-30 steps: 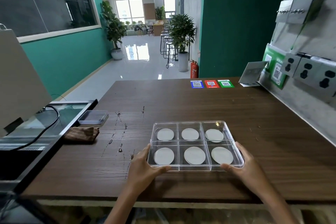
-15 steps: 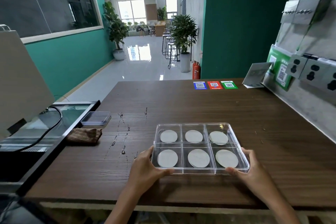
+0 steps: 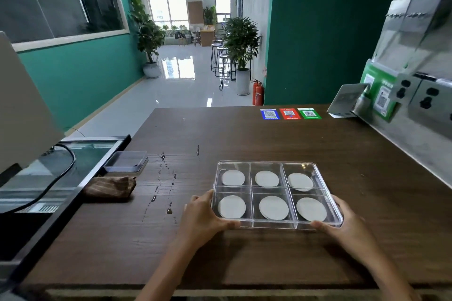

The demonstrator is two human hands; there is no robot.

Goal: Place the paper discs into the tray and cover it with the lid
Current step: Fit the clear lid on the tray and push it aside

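Note:
A clear plastic tray [image 3: 327,194] with several compartments rests on the brown wooden table, each compartment holding a white paper disc [image 3: 231,206]. A clear lid appears to sit on top of the tray. My left hand [image 3: 204,216] grips the tray's near left corner, thumb along the front edge. My right hand [image 3: 341,222] holds the near right corner in the same way.
A folded brown cloth [image 3: 110,187] and a small grey shallow tray [image 3: 126,161] lie at the table's left edge. Water drops [image 3: 168,210] streak the wood left of the tray. Three coloured QR stickers [image 3: 289,113] sit at the far side. A wall with sockets [image 3: 430,99] bounds the right.
Both hands stay on the tray's near corners. The tray's place on the table barely differs; the view has shifted slightly.

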